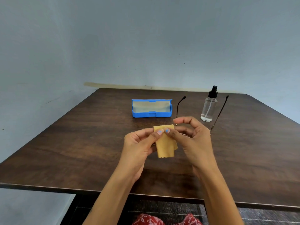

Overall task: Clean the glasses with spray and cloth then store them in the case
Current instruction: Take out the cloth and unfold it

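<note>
- A dark wooden table [81, 143] stands against a plain blue-grey wall [146, 38], and all the task's things lie on or above it.
- The blue case [151, 108] serves as landmark: it sits open toward the far side of the table, its pale lining bare, nothing inside it.
- Right of the case stands the clear spray bottle [209, 106], upright, black nozzle on, partly filled with clear liquid.
- The glasses [219, 111] are in front of the case and to its right; their 2 temple arms rise either side of the bottle, the lenses mostly hidden behind the hands.
- Just in front of the case, both hands pinch the yellow cloth [165, 143]: the left hand [139, 143] and right hand [193, 137] each nip its top edge between thumb and fingertips.
- By my reading, wiping is under way or about to start; storing the glasses and shutting the case are left. Whether spraying is done I cannot tell.
</note>
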`<state>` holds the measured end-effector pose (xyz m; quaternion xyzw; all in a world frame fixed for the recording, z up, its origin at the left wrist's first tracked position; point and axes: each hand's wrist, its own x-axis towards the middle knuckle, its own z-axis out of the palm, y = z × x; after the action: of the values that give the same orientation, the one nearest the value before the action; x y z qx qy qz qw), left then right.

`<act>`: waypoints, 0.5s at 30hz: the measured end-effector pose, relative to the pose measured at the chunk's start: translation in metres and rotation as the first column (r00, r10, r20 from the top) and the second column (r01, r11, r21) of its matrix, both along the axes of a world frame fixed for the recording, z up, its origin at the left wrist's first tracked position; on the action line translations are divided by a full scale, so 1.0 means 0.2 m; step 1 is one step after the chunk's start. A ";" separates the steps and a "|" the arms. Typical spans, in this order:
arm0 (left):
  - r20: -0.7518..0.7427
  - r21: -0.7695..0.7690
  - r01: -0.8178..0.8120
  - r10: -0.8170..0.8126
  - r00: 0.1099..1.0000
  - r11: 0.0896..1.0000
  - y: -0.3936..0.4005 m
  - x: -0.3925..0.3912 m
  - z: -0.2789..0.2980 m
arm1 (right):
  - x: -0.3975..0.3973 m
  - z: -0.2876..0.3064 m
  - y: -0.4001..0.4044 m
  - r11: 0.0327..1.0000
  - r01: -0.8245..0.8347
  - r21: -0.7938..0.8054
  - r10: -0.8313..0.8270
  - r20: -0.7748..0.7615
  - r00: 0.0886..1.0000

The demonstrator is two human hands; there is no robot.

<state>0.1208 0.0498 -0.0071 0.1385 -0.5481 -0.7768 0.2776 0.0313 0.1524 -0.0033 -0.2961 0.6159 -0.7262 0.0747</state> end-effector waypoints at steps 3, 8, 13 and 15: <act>0.009 0.006 0.011 -0.011 1.000 1.000 -0.01 0.00 0.01 | -0.01 0.00 0.00 1.000 0.004 -0.014 -0.004 0.002 1.000; 0.021 0.029 -0.014 0.014 1.000 0.999 -0.01 -0.01 0.00 | -0.01 0.00 -0.03 1.000 0.000 -0.026 -0.001 -0.031 1.000; 0.024 0.023 -0.051 0.051 0.998 0.998 -0.01 -0.02 -0.01 | -0.05 -0.04 -0.02 0.997 -0.001 0.071 -0.001 0.031 1.000; 0.026 0.014 -0.075 0.074 0.997 0.997 -0.01 -0.02 -0.01 | -0.06 -0.04 -0.01 0.982 -0.155 0.112 0.134 0.171 0.976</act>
<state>0.1167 0.0479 -0.0086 0.1707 -0.5404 -0.7680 0.2984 0.0191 0.1501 -0.0121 -0.2747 0.6287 -0.7007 0.1958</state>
